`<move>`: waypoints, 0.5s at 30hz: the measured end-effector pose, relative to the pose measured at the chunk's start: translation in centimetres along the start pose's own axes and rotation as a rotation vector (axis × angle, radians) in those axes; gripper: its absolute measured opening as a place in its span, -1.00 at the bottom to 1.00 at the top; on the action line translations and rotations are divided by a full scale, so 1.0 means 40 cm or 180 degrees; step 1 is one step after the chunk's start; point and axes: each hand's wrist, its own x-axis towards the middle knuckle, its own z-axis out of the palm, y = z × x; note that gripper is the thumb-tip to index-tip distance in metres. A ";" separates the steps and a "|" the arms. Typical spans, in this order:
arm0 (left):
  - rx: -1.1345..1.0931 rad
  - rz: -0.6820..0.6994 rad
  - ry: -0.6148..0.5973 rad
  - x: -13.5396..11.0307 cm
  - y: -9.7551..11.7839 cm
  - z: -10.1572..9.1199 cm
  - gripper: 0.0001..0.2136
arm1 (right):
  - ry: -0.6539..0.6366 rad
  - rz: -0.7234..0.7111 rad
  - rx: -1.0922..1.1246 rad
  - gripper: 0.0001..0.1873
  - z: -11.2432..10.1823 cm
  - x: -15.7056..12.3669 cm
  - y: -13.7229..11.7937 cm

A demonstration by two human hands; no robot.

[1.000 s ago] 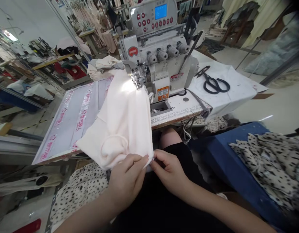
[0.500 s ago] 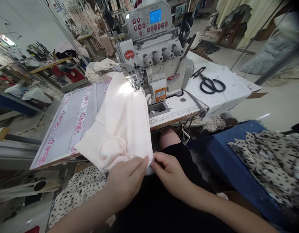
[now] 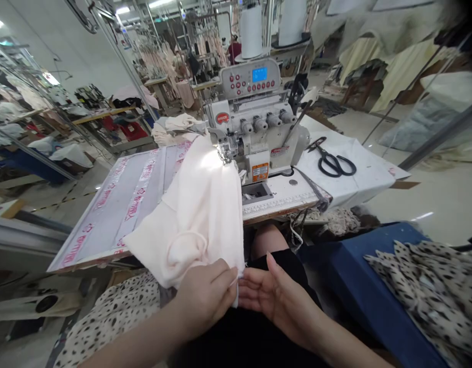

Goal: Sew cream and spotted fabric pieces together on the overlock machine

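Head view, Left hand (image 3: 208, 290): pinching the near right edge of the pale pink fabric (image 3: 222, 220) between thumb and fingers, curling the other fingers in beneath.
Right hand (image 3: 280, 301): lying open and released, palm turned inward, raising the thumb apart from the fingers; pointing the fingertips at the same corner, just beside the pinch; not showing clearly whether touching the fabric or only nearing it.
Fabric position: running from under the lit presser foot (image 3: 226, 156) of the overlock sewing machine (image 3: 255, 138), spreading over the desk (image 3: 121, 200) and hanging past the front edge toward the lap; bunching into a round fold left of the straight right-hand edge.
Edge handling: probably calling for holding the layers flush at the corner, pinching lightly, and stroking the edge straight with the free fingers without stretching the weave.
Fold: likely needing keeping well left of the edge, to avoid catching or dragging.
Feed line: best keeping slack between pinch and presser foot, avoiding tugging sideways at the needle.
Machine display (image 3: 259, 74): glowing blue.
Scissors (image 3: 335, 166): resting to the right of the machine on white cloth (image 3: 360, 179), well apart from both hands.
Spotted fabric (image 3: 425, 278): heaping at far right over a blue surface (image 3: 351, 266).
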 end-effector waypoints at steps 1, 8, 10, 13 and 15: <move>-0.0116 -0.0026 0.0053 0.001 -0.001 -0.001 -0.90 | -0.0019 -0.0051 -0.0295 -0.26 -0.007 0.001 -0.002; -0.0340 0.0000 0.0526 0.009 -0.001 -0.023 -0.87 | 0.0797 -0.2770 -0.4718 -0.59 -0.067 0.032 -0.042; -0.0286 -0.0013 0.0601 0.003 0.006 -0.025 -0.86 | 0.0305 -0.3494 -0.5421 -0.63 -0.072 0.050 -0.048; -0.0160 -0.0153 0.0680 -0.009 0.029 -0.021 -0.87 | 0.0006 -0.3882 -0.5835 -0.78 -0.058 0.069 -0.062; -0.0120 -0.0168 0.0684 -0.012 0.052 -0.014 -0.90 | -0.0001 -0.3702 -0.5863 -0.80 -0.034 0.067 -0.086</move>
